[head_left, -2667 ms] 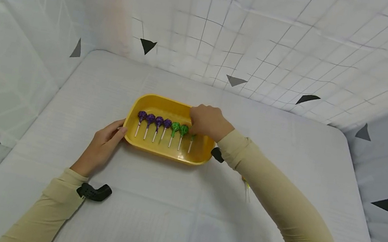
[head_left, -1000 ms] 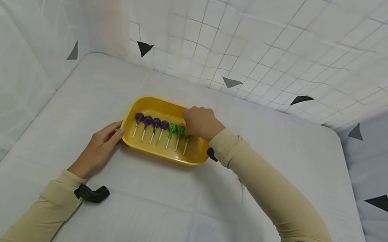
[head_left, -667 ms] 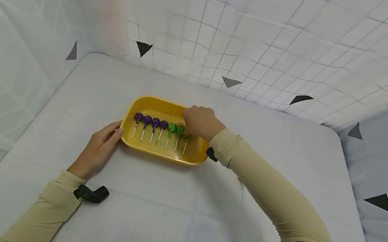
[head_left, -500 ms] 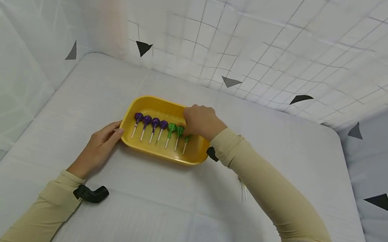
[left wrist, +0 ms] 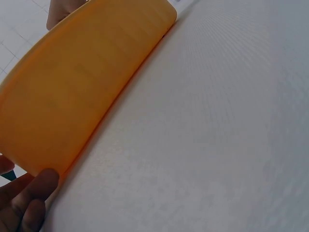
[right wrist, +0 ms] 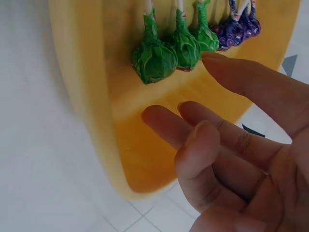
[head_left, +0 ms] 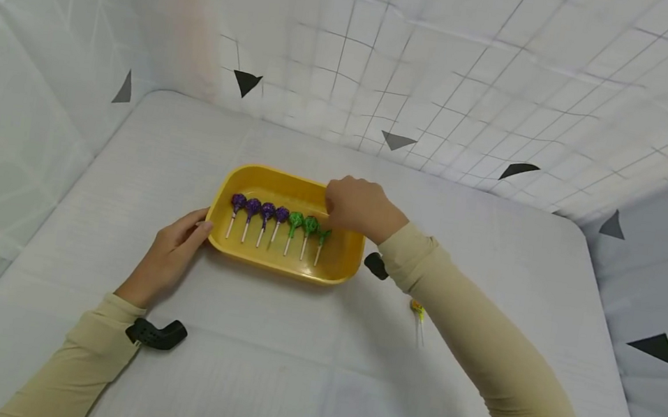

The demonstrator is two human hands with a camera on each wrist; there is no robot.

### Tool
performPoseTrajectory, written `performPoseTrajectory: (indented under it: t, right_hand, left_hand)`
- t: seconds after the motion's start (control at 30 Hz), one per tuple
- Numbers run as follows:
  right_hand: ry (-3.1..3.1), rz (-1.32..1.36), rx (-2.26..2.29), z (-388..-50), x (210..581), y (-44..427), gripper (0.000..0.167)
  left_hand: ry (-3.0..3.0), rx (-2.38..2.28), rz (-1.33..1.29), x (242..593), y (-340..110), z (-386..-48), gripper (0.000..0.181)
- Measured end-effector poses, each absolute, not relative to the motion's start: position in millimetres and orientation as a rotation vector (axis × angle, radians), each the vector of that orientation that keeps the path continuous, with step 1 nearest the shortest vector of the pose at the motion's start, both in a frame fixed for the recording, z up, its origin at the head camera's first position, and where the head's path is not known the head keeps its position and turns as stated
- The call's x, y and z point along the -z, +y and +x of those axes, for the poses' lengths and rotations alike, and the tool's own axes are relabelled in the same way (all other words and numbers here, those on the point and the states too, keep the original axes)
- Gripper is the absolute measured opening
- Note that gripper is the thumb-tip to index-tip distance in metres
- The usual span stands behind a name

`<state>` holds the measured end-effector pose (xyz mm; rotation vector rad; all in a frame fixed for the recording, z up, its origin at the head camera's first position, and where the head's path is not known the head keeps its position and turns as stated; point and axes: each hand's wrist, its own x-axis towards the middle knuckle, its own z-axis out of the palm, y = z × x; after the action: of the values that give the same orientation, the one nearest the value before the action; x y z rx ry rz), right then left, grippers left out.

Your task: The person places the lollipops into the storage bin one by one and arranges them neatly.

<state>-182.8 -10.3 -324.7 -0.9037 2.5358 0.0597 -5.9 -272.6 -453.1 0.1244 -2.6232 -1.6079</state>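
A yellow tray holds a row of wrapped lollipops: several purple lollipops at the left, then three green lollipops. My left hand holds the tray's left end, its thumb at the rim; in the left wrist view its fingertips touch the outer corner. Above the tray's right end is my right hand, fingers loosely bent and holding nothing. The right wrist view shows the fingertips just beside the heads of the green lollipops.
Yellow-wrapped lollipops lie on the white-covered table right of the tray, partly hidden by the right forearm. White patterned cloth walls stand behind the table and at both sides.
The right hand has drawn back slightly to the right from the last green lollipop, uncovering its head. More of the yellow lollipops shows beside the forearm. The left hand stays at the tray.
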Motion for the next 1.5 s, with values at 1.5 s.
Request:
performPoseTrajectory:
  t: [1.5]
  right_hand:
    - [2.662, -0.83, 0.253, -166.1, 296.1, 89.4, 0.025]
  left_hand:
    - [-2.633, 1.594, 0.139, 448.8, -273.0, -6.7, 0.055]
